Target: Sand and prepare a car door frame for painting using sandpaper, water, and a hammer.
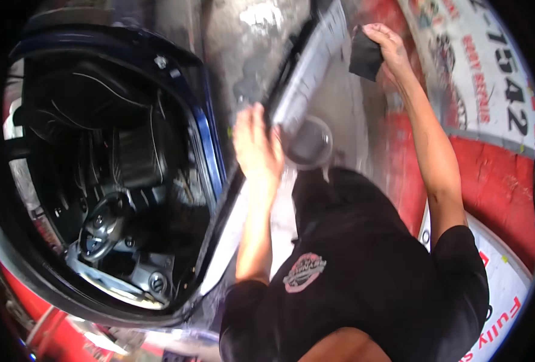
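Observation:
My right hand (390,51) is raised out to the right, pinching a small dark grey sheet of sandpaper (365,57) that hangs from the fingers. My left hand (256,145) lies with fingers stretched out along the upper edge of an open car door (311,67). The door's face toward the right is pale grey and streaked. Between the left hand and my body, a round bucket (308,142) with a dark inside shows low beside the door.
To the left, the dark blue car (206,130) stands with its doorway open, showing a steering wheel (100,224) and a black seat (139,154). A red wall (497,187) with printed banners (485,72) runs along the right. The concrete floor (237,51) looks wet.

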A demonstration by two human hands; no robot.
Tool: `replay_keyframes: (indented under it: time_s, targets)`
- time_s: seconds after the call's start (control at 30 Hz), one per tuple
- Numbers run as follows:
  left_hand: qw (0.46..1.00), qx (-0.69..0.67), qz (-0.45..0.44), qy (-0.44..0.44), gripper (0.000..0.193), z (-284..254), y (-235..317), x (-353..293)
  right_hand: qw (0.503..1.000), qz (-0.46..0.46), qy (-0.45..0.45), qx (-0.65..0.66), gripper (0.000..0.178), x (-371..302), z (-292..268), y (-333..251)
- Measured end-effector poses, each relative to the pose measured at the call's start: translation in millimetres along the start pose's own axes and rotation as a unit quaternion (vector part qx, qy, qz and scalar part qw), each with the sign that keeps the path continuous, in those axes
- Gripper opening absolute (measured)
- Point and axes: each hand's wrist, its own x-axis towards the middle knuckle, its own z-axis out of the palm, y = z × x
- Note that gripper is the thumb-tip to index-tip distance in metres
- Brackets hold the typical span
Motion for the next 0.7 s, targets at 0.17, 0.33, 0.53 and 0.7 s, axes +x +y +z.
replay_keyframes:
  time_s: [0.17, 0.33, 0.53, 0.7]
  targets:
    - [0.993, -0.077, 0.03, 0.079, 0.045, 18.6, 37.0, -27.1, 0.951, 0.285, 0.109, 0.047, 0.014, -113.7, -74.8, 198.2]
    - [0.989, -0.016, 0.024, -0.142, 0.03, 118.7, 54.3, -106.1, 0.918, 0.377, 0.109, 0.048, 0.02, -203.6, -79.5, 287.6]
    - [0.806, -0.371, -0.418, -0.198, 0.047, 300.8, -16.0, -229.1, 0.926, 0.359, -0.074, 0.089, 0.023, -220.6, -33.1, 371.4]
    - [0.824, -0.216, -0.431, -0.298, 0.018, 416.3, -90.6, -262.8, 0.953, 0.3, -0.013, -0.031, 0.033, -201.7, -113.0, 489.7]
